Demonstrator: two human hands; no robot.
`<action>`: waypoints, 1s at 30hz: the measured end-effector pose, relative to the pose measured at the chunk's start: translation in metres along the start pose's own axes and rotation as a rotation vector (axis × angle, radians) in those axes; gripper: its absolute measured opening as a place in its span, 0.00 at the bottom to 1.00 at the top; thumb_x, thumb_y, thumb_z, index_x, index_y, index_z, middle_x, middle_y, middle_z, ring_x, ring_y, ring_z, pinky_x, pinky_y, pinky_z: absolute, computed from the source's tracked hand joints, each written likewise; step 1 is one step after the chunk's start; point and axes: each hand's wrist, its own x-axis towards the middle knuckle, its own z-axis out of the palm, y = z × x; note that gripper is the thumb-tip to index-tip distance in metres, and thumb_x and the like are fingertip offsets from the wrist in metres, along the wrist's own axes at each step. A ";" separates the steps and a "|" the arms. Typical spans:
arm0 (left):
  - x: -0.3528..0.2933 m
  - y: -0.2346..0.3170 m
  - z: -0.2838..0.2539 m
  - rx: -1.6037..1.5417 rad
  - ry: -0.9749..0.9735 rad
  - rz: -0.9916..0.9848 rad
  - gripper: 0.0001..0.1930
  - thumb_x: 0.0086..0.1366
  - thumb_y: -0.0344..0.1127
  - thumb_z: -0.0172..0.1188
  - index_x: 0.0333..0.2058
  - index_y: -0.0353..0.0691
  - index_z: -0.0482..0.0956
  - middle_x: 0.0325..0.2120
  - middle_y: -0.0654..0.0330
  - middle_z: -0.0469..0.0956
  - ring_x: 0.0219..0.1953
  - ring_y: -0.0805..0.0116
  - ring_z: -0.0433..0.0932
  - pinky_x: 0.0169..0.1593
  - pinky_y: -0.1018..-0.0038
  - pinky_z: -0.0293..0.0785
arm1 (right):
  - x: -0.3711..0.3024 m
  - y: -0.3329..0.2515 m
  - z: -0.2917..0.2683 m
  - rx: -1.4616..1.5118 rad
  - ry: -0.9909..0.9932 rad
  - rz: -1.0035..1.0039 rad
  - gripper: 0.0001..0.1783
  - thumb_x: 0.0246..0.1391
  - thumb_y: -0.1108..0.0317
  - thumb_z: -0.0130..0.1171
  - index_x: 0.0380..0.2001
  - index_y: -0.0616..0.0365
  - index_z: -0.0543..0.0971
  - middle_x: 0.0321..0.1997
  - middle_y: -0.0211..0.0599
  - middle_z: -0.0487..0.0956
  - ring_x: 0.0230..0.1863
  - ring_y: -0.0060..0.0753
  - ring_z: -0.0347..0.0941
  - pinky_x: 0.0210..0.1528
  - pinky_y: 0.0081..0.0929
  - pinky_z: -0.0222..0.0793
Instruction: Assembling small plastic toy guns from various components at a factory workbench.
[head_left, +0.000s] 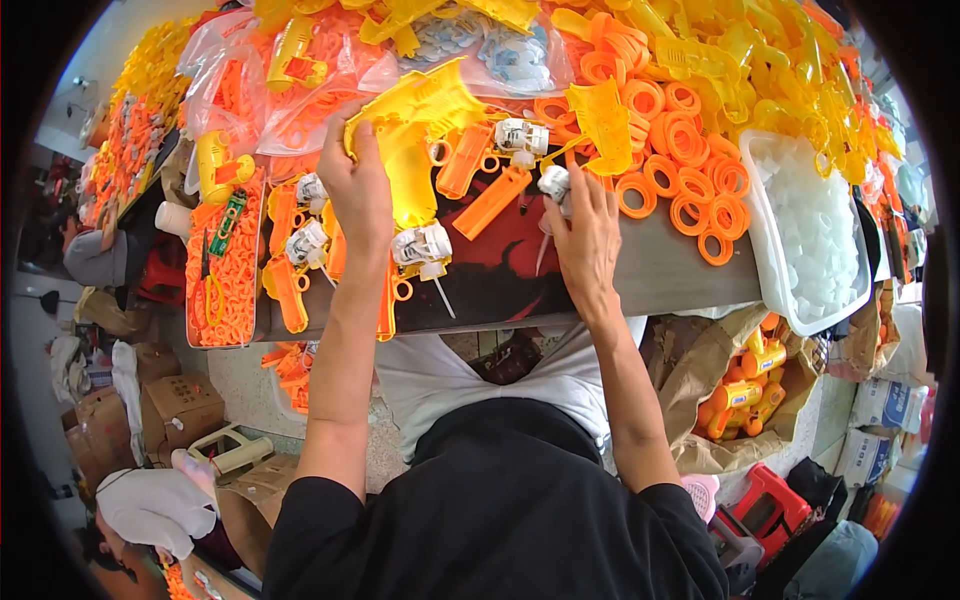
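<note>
Over tabletop (670, 275): left hand (360, 195) grips one yellow shell (432, 105); right hand (588, 240), one white mechanism (553, 182).

Plain black tee (490, 510), short sleeves (312, 525); pale grey trousers (425, 385), loose, creased. Forearms (340, 370) bare, slim. Left hand (357, 190), right hand (587, 240) ungloved, fingers long.

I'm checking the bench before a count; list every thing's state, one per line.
Left hand: gripping yellow shell
Yellow shell: held by its edge
Right hand: touching white mechanism, grip unclear
White tub: open, filled with translucent pieces
Parts bin: open, filled with orange parts
Scissors: lying on those parts; open or shut unclear
Paper bag: open, filled
Orange rings: loose, heaped
</note>
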 end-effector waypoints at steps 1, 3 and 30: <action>0.003 0.001 -0.002 -0.334 -0.001 -0.430 0.15 0.70 0.23 0.51 0.54 0.36 0.75 0.42 0.58 0.83 0.39 0.69 0.84 0.45 0.71 0.82 | 0.002 0.002 0.003 -0.057 -0.015 -0.129 0.31 0.51 0.69 0.71 0.59 0.61 0.76 0.56 0.46 0.79 0.58 0.54 0.70 0.60 0.46 0.67; -0.002 0.003 -0.005 -0.438 -0.046 -0.495 0.14 0.72 0.25 0.51 0.54 0.35 0.75 0.43 0.58 0.82 0.40 0.69 0.84 0.44 0.71 0.82 | 0.006 0.002 0.003 -0.092 -0.068 -0.257 0.29 0.54 0.70 0.68 0.60 0.61 0.75 0.62 0.47 0.75 0.65 0.55 0.65 0.66 0.47 0.61; -0.117 0.093 0.042 0.229 -0.508 0.462 0.10 0.57 0.33 0.72 0.36 0.40 0.82 0.32 0.63 0.80 0.38 0.63 0.78 0.49 0.67 0.65 | -0.038 -0.022 -0.071 1.127 0.282 0.321 0.06 0.67 0.73 0.57 0.44 0.63 0.75 0.31 0.34 0.80 0.21 0.17 0.73 0.19 0.15 0.67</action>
